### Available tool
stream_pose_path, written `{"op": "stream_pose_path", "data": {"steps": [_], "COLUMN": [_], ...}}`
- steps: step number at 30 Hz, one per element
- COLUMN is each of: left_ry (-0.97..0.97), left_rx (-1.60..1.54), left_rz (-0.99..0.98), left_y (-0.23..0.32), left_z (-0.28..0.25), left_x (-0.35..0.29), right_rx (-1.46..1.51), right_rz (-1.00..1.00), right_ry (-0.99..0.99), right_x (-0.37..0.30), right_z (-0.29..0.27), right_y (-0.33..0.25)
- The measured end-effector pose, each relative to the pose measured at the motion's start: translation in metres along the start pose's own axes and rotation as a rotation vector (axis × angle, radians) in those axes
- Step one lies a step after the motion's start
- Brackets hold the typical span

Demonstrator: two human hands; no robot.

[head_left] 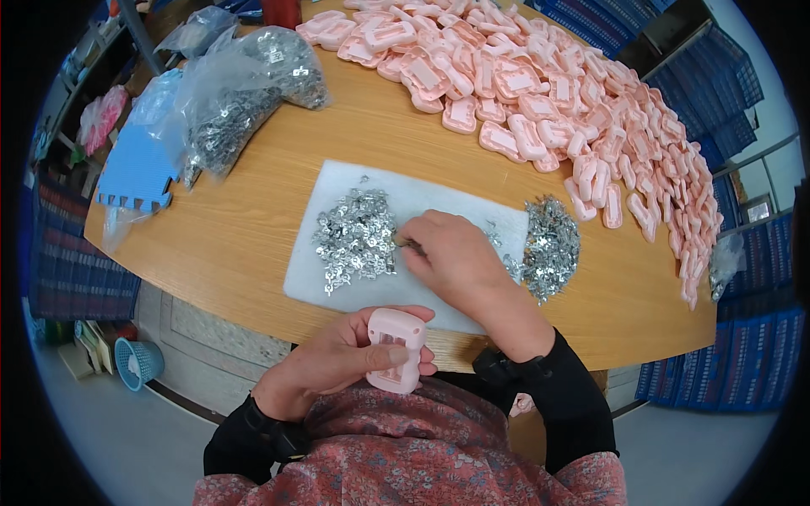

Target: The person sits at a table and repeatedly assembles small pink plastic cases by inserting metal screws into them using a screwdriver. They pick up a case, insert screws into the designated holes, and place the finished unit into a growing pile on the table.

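My left hand grips a pale pink plastic housing above my lap, thumb across its front, fingers behind. The housing has a rounded shape, a recessed opening and small round holes. Over the white foam sheet, my right hand is bent with its fingers pinched together at the right edge of a pile of small silvery metal clips. Whatever lies between those fingertips is mostly hidden. Beyond the right hand, a second heap of small metal parts sits partly at the sheet's right edge and partly on the table.
A large spread of pink housings covers the table's far and right side. Clear plastic bags of metal parts stand at the far left, beside blue foam mats. Blue crates and a light-blue basket flank the wooden table.
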State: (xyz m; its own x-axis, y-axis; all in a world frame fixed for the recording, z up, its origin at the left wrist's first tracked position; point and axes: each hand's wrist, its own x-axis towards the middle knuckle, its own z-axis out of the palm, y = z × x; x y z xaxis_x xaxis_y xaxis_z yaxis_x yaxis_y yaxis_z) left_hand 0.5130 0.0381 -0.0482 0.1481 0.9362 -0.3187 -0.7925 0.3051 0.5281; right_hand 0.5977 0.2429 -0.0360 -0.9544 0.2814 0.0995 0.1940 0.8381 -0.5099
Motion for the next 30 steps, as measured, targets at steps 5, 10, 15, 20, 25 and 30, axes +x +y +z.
{"op": "stream_pose_path", "data": {"steps": [5, 10, 15, 20, 25, 30], "left_ry": [0.057, 0.218, 0.228, 0.104, 0.161, 0.188], "left_rx": [0.068, 0.006, 0.047, -0.092, 0.029, 0.079], "left_rz": [0.016, 0.176, 0.232, 0.22, 0.203, 0.172], "left_y": [0.004, 0.017, 0.016, 0.007, 0.005, 0.003], "left_z": [-0.007, 0.005, 0.013, 0.005, 0.017, 0.02], "left_x": [0.003, 0.013, 0.024, 0.034, 0.04, 0.045], "right_rx": [0.056, 0.624, 0.758, 0.512, 0.312, 0.077], "right_rz": [0.048, 0.392, 0.322, 0.236, 0.151, -0.02], "right_ry": [0.009, -0.088, -0.002, 0.081, 0.075, 0.124], "right_x": [-0.007, -0.019, -0.039, -0.044, -0.047, -0.05], "right_z": [-0.004, -0.025, -0.036, -0.042, -0.04, -0.038], "right_y": [0.013, 0.001, -0.011, -0.031, -0.026, -0.025]}}
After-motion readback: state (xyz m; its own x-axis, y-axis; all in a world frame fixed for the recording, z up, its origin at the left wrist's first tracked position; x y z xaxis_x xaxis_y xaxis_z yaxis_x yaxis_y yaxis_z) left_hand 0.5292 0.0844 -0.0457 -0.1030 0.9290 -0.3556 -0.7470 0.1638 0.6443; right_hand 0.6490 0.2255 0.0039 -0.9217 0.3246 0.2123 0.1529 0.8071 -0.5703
